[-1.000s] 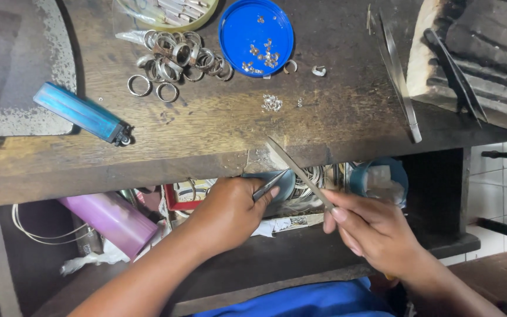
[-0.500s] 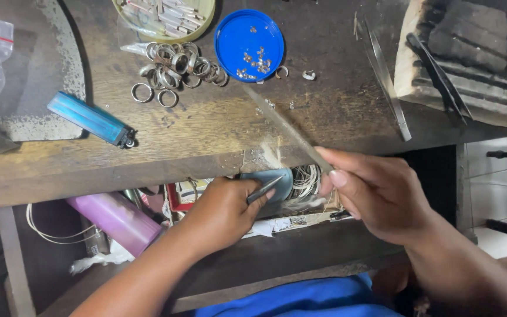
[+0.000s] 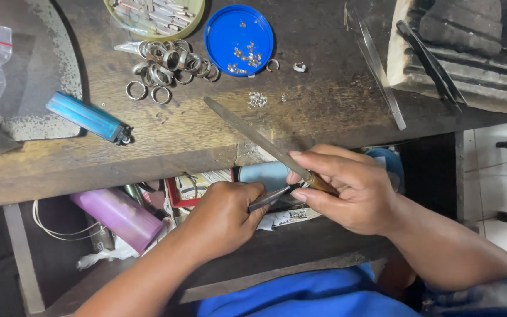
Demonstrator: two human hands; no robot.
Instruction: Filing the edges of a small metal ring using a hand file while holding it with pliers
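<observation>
- The long metal file (image 3: 253, 136) could skid off the small piece it works on, I judge, because the piece is gripped only at the tip of a slim tool and the file's far end reaches out over the workbench (image 3: 324, 111) top unsupported; a slip would send its edge toward the left hand's fingers.
- The small piece itself could spring loose and drop into the cluttered shelf under the front edge of the workbench, since nothing lies beneath it to catch it; it is too small and too hidden to make out.
- A long stroke could also push the file's tip into the loose silver bits (image 3: 257, 99) near the middle of the workbench, or toward the pile of rings (image 3: 168, 63) and the blue lid (image 3: 239, 32) at the back edge.
- The right hand (image 3: 347, 188) is closed around the file's brown handle, thumb and fingers pressed together on it, just off the front edge of the workbench.
- The left hand (image 3: 224, 217) is curled tight, its fingers pinched on the slim dark tool (image 3: 270, 198), perhaps pliers or tweezers, whose tip meets the file below the front edge.
- A blue lighter (image 3: 86, 116) lies toward the left edge, well apart from both hands.
</observation>
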